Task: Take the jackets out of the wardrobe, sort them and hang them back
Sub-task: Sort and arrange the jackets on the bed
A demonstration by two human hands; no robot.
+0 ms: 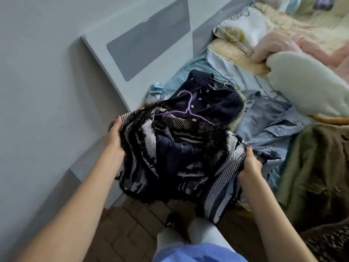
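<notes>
Tweed, black and white, fills the space between my two hands. The jacket (175, 159) is thick and coarse in weave, with a fuzzy black fringe along its edges and a smooth dark lining in the middle. It is bunched in loose folds and hangs down over the brick-pattern floor (128, 227) in front of my legs. My left hand (113, 138) clamps the left edge, fingers closed on the cloth and thumb on top. My right hand (250, 163) grips the right edge in the same way, fingers pressed tight into the weave. A thin purple hanger (186, 108) sits in the collar of the jacket, its hook pointing away from me.

Behind it, on the bed (198, 63) with a pale blue sheet, lies a dark navy jacket (213, 99) of soft wool with small round metal buttons. Just beside it to the right is a light blue shirt (272, 127), thin and wrinkled. Further right lies an olive and brown coat (317, 167) with a plush, fuzzy surface. At the head of the bed are a flowered pillow (243, 27), a pink fluffy blanket (302, 42) and a smooth white cushion (306, 82).
</notes>
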